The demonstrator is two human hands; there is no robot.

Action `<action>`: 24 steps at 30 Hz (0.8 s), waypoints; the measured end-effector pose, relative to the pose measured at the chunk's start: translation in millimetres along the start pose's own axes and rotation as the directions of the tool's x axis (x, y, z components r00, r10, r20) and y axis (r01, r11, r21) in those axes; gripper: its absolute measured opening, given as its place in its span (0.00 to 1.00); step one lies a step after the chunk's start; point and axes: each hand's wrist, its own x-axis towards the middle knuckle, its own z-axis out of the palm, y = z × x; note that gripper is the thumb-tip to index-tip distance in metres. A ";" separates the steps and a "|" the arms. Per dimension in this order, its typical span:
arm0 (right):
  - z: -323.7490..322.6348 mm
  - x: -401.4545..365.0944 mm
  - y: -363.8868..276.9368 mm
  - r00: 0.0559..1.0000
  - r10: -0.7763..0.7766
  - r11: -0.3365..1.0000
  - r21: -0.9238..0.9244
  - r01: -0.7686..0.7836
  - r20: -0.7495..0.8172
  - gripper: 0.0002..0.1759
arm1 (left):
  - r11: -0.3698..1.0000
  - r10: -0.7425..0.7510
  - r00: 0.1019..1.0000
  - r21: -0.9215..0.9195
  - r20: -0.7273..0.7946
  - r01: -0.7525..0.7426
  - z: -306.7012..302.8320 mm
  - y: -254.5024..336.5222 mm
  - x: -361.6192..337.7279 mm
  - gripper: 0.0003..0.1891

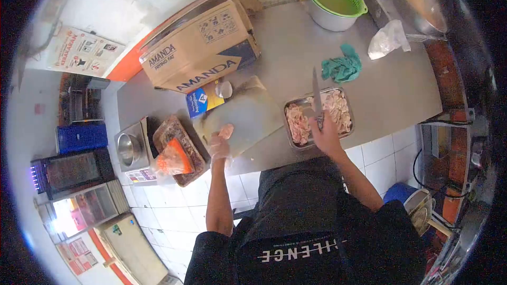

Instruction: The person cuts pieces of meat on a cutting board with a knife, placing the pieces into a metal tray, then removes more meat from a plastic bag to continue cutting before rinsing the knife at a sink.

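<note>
Light is bright — glaring white lower left — and fisheye edges curve darkly.

And there's the long knife [316, 87], blade slanting over a shallow metal tray [290, 131], tip beyond its far rim; inside, two heaps of cut meat [299, 124]. Over the board [253, 121], one flat pink piece [226, 131].

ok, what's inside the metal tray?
Apparently cut meat: pinkish pile at image left, paler pile at right. Knife and right hand cover part of the metal tray; meat hides most of its floor.
</note>
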 end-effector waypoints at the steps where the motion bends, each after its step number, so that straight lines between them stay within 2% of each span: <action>1: 6.5 0.6 -11.3 1.000 0.013 1.000 0.019 -0.013 0.020 0.22 | 0.966 0.180 0.982 0.197 -0.053 -0.167 -1.8 -4.4 -1.5 0.19; 2: 13.2 1.1 -22.6 0.999 0.025 0.999 0.037 -0.026 0.040 0.22 | 0.883 -0.012 1.000 -0.470 0.025 0.022 -2.7 -4.6 -1.1 0.19; 3: 20.2 1.3 -33.0 0.998 0.037 0.998 0.054 -0.040 0.059 0.22 | 0.373 -0.108 0.972 -0.898 0.207 0.233 -50.6 5.5 -1.5 0.20; 4: 27.1 0.1 -42.8 0.995 0.068 0.997 0.025 -0.070 0.079 0.21 | -0.311 -0.058 0.912 -0.876 0.406 0.369 -94.6 14.3 -3.5 0.20; 6: 39.8 -3.8 -59.3 0.984 0.132 0.991 -0.040 -0.128 0.116 0.21 | -0.358 -0.020 0.921 -0.862 0.390 0.358 -154.5 21.5 -8.3 0.22; 8: 59.8 -13.1 -55.5 0.999 -0.039 0.996 -0.079 0.039 0.007 0.16 | -0.277 -0.002 0.960 -0.923 0.279 0.268 -178.9 31.9 -10.3 0.25; 9: 70.6 -16.9 -51.2 0.990 -0.131 0.986 -0.105 0.126 -0.046 0.14 | -0.166 0.007 0.985 -0.971 0.174 0.172 -185.1 38.2 -9.9 0.26; 11: 86.6 -24.2 -47.8 0.998 -0.067 0.997 -0.049 0.067 -0.014 0.14 | 0.016 0.076 0.969 -0.972 0.235 0.235 -181.3 47.6 -2.2 0.27; 13: 103.3 -31.8 -39.6 0.998 0.020 0.999 -0.028 -0.018 0.054 0.14 | 0.176 0.141 0.822 -0.831 0.552 0.528 -134.4 58.0 17.9 0.27; 15: 115.3 -38.3 -31.0 0.980 0.134 0.990 -0.053 -0.128 0.147 0.15 | 0.397 0.129 0.848 -0.811 0.513 0.430 -83.2 63.2 22.0 0.27; 16: 116.2 -39.0 -34.9 0.976 0.131 0.989 -0.096 -0.116 0.174 0.16 | 0.548 0.107 0.934 -0.804 0.341 0.231 -58.9 66.4 23.1 0.26; 18: 123.3 -46.2 -45.1 0.962 0.142 0.978 -0.181 -0.101 0.234 0.18 | 0.710 0.094 0.996 -0.701 0.010 -0.060 -31.7 65.9 19.2 0.26; 19: 131.4 -53.3 -44.3 0.964 0.135 0.977 -0.191 -0.092 0.227 0.19 | 0.607 0.035 0.996 -0.793 0.088 0.048 -53.5 62.1 10.3 0.27; 21: 154.8 -61.3 -36.2 0.970 0.111 0.977 -0.205 -0.066 0.214 0.21 | 0.571 0.040 0.995 -0.819 0.097 0.057 -63.1 56.8 7.4 0.29; 22: 163.8 -64.8 -32.0 0.957 0.160 0.958 -0.273 -0.091 0.240 0.21 | 0.552 0.042 0.994 -0.831 0.105 0.064 -62.0 55.1 6.6 0.30; 24: 174.6 -75.1 -22.3 0.922 0.268 0.901 -0.411 -0.137 0.280 0.21 | 0.627 0.040 0.996 -0.778 0.080 0.037 -49.6 52.5 9.6 0.29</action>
